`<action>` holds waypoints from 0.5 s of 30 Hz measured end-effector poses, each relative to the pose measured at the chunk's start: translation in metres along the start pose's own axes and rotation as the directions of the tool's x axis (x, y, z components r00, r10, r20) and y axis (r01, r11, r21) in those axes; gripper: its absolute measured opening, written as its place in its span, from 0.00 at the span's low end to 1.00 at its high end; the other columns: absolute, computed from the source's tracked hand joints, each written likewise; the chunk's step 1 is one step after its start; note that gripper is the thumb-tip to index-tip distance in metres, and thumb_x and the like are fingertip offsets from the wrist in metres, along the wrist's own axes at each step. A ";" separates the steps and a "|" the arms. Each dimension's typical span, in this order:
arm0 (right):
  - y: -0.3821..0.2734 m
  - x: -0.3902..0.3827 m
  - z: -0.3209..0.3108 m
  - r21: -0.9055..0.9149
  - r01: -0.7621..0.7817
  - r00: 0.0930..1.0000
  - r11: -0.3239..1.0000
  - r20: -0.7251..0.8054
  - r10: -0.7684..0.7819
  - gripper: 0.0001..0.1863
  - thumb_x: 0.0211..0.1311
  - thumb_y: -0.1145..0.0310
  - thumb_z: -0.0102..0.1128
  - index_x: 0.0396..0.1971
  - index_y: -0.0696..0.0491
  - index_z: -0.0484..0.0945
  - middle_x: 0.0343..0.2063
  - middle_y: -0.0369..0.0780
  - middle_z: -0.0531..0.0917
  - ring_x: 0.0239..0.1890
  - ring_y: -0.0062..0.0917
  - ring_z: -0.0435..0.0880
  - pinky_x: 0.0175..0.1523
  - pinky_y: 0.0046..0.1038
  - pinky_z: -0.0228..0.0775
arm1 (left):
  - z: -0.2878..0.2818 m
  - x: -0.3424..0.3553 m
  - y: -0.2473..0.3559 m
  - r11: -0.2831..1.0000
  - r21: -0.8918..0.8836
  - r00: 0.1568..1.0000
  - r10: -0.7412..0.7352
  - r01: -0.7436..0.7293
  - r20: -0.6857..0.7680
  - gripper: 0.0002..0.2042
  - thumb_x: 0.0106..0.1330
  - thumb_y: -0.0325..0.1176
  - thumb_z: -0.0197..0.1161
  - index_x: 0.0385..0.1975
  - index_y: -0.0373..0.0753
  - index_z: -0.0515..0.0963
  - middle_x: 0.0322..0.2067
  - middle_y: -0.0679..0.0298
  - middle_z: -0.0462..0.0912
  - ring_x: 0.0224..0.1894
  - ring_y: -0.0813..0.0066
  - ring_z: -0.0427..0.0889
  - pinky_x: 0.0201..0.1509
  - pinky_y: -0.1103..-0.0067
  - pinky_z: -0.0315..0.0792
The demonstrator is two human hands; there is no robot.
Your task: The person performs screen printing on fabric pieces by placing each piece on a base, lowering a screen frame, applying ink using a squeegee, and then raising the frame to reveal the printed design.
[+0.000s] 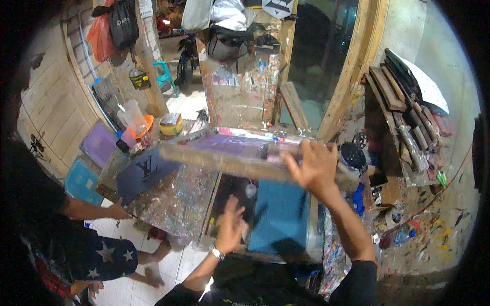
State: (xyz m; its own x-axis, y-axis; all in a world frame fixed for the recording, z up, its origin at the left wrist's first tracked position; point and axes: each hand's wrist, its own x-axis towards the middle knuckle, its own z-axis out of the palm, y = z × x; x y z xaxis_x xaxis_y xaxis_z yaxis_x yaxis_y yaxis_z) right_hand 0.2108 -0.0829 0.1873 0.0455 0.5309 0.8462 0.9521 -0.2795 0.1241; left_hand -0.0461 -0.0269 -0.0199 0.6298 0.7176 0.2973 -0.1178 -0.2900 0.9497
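Observation:
My right hand (317, 166) is closed on the near right edge of a wooden-framed printing screen (224, 162), which is tilted up above the table. Purple ink and a pale printed mark show on its mesh (229, 144). Below it, a flat teal sheet (279, 217) lies on a dark board. My left hand (232, 227), slightly blurred, hovers by the sheet's left edge with its fingers apart and nothing clearly in it. Close to its fingertips is a small pale round thing (250, 190).
A person at the left has a hand (117, 210) by a dark printed sheet (148, 171) on the paint-spattered table (176, 201). Ink tubs (352, 155) stand at the right, below stacked wooden screens (403, 112). Plastic containers (133, 118) stand at the far left.

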 end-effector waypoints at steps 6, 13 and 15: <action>-0.029 -0.176 0.020 0.110 -0.154 0.746 0.982 0.665 0.043 0.21 0.55 0.49 0.65 0.36 0.51 0.76 0.23 0.45 0.83 0.28 0.41 0.85 0.44 0.51 0.71 | 0.001 -0.022 -0.014 0.692 -0.641 0.818 -0.550 0.333 -0.169 0.33 0.68 0.37 0.63 0.63 0.27 0.53 0.52 0.47 0.72 0.42 0.61 0.82 0.46 0.70 0.83; -0.030 -0.164 0.012 0.249 -0.228 0.533 0.941 0.841 -0.094 0.15 0.61 0.55 0.61 0.38 0.50 0.73 0.23 0.46 0.83 0.28 0.45 0.85 0.39 0.48 0.72 | -0.015 -0.043 -0.059 0.724 -0.514 0.768 -0.615 0.460 -0.179 0.30 0.68 0.39 0.64 0.55 0.26 0.54 0.47 0.46 0.73 0.41 0.56 0.85 0.41 0.71 0.84; -0.031 -0.201 0.021 0.261 -0.109 0.675 0.959 0.728 -0.121 0.13 0.61 0.56 0.60 0.38 0.49 0.74 0.25 0.45 0.83 0.29 0.43 0.84 0.46 0.49 0.70 | -0.010 -0.044 -0.063 0.761 -0.483 0.794 -0.576 0.434 -0.194 0.28 0.69 0.38 0.61 0.56 0.30 0.52 0.46 0.46 0.73 0.37 0.56 0.86 0.39 0.70 0.85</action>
State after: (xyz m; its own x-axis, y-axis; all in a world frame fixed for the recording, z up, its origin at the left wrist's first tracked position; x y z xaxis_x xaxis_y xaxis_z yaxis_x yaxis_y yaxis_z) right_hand 0.1788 -0.1640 0.0026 0.1356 0.9745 0.1788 0.9872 -0.1175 -0.1082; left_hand -0.0736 -0.0341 -0.0920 0.4191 0.8597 -0.2921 -0.1871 0.3965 0.8987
